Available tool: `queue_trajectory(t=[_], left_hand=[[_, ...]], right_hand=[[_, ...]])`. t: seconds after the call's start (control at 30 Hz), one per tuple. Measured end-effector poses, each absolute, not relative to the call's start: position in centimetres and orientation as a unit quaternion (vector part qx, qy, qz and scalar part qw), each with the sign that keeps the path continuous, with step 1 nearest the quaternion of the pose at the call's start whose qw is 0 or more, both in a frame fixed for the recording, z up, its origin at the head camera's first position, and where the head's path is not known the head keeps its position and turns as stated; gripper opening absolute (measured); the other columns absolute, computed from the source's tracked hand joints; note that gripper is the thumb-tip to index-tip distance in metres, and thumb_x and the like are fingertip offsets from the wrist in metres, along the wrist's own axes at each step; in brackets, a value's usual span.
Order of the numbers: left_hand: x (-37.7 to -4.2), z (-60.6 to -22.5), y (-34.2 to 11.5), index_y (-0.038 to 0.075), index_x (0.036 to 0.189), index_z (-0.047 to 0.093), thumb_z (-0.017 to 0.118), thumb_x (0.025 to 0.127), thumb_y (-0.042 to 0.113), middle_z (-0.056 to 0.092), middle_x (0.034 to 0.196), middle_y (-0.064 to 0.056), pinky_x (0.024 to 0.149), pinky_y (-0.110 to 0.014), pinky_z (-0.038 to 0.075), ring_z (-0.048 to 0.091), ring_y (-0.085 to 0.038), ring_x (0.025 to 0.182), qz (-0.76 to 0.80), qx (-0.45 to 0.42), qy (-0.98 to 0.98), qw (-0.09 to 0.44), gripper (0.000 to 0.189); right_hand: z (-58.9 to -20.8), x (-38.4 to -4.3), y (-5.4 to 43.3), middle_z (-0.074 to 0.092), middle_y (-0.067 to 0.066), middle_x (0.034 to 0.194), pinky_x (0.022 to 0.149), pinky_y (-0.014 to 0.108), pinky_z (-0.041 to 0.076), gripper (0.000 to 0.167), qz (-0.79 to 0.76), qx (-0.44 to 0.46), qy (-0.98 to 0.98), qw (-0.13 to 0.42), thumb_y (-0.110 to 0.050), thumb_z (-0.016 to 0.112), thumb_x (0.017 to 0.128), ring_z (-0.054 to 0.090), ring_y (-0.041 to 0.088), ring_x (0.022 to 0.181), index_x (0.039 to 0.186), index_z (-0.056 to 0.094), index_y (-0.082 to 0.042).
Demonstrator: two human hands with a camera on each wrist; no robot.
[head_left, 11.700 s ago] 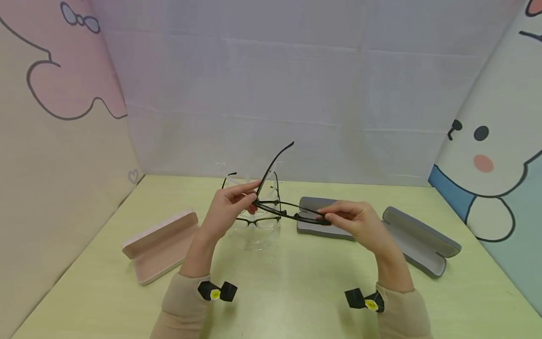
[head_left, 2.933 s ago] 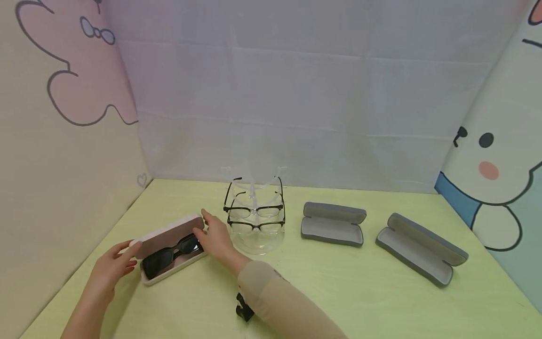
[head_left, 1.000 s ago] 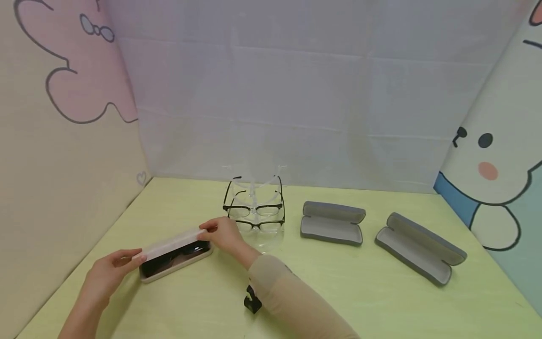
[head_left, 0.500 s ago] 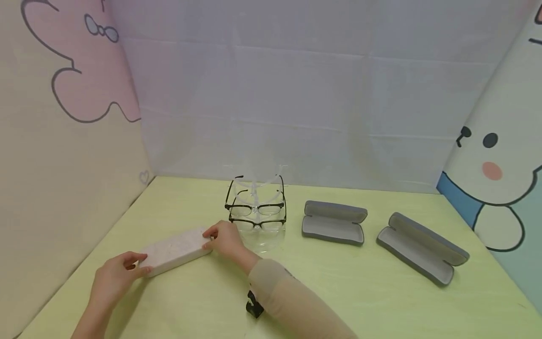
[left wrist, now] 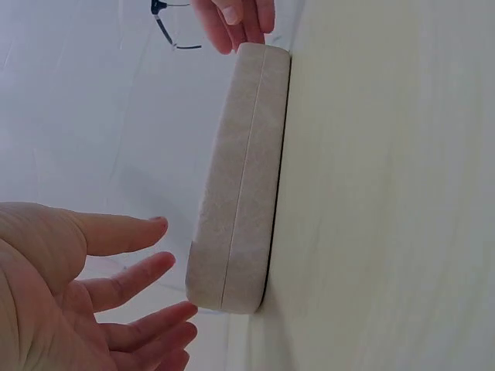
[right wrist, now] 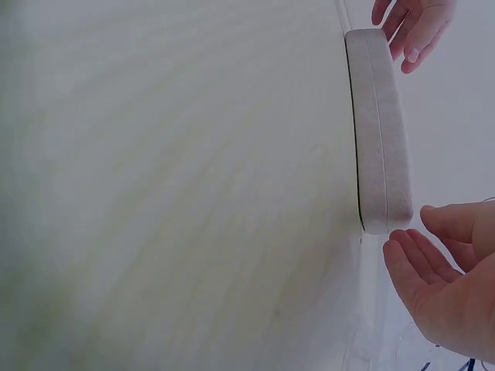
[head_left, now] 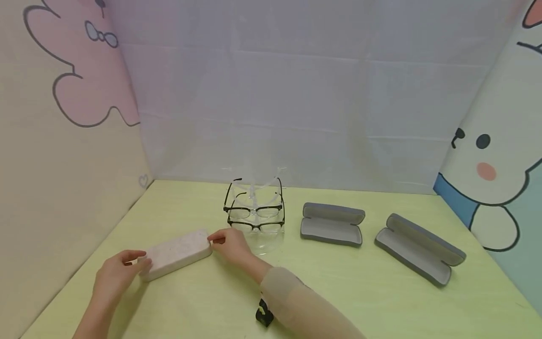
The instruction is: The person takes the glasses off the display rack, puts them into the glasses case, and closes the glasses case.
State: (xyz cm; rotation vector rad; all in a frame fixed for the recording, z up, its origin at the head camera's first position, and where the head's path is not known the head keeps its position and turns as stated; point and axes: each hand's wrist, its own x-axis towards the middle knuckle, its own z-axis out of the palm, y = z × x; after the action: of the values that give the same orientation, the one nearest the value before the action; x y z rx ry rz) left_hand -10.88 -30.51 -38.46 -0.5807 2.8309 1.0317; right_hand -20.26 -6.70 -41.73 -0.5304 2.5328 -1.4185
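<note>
A pale pinkish, marbled glasses case (head_left: 175, 254) lies closed on the table at the left, its lid seam running lengthwise in the left wrist view. My left hand (head_left: 114, 275) is at its near left end, thumb and fingers loosely spread; a small gap shows between them and the case (left wrist: 240, 178). At the opposite end, my right hand (head_left: 232, 246) has relaxed, slightly bent fingers beside the case (right wrist: 379, 131). Fingertips there are at or just off the end, in the right wrist view. Neither hand grips anything. The case's inside is hidden.
A clear display stand (head_left: 262, 247) at the middle back bears two black-framed pairs of glasses, an upper pair (head_left: 240, 208) and a lower pair (head_left: 256, 227). Two grey glasses cases stand open to the right, a shorter one (head_left: 332, 230) and a longer one (head_left: 412, 252).
Earlier, both hands held dark sunglasses, which then lay in the pale case. Its lid has since come down over them. In the last half second my fingers have loosened from both ends.
</note>
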Motion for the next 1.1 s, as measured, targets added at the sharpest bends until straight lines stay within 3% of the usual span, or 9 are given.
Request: queue_trajectory(t=[0.63,1.1], left_hand=[[-14.1,-36.7,-24.9,0.001,0.120,0.055,0.052,0.089,0.040,0.057,0.117,-0.021,0.084,-0.046,0.041,0.051,-0.036,0.106,0.382,-0.137,0.914,-0.021,0.049],[-16.7,-35.6,-20.7,0.006,0.114,0.060,0.052,0.090,0.037,0.061,0.109,-0.013,0.078,-0.033,0.043,0.056,-0.025,0.098,0.431,-0.099,0.897,-0.029,0.040]], right_hand=[[-40.0,-18.4,-1.0,0.067,-0.005,0.093,0.068,0.019,0.048,0.015,-0.533,-0.202,0.815,0.098,-0.016,0.063,0.085,0.060,0.003,0.080,0.098,0.070,-0.010],[-38.9,-17.6,4.6,0.068,0.003,0.094,0.070,0.025,0.050,0.016,-0.563,-0.151,0.812,0.024,-0.016,0.061,0.087,0.062,0.015,0.084,0.098,0.069,-0.008]])
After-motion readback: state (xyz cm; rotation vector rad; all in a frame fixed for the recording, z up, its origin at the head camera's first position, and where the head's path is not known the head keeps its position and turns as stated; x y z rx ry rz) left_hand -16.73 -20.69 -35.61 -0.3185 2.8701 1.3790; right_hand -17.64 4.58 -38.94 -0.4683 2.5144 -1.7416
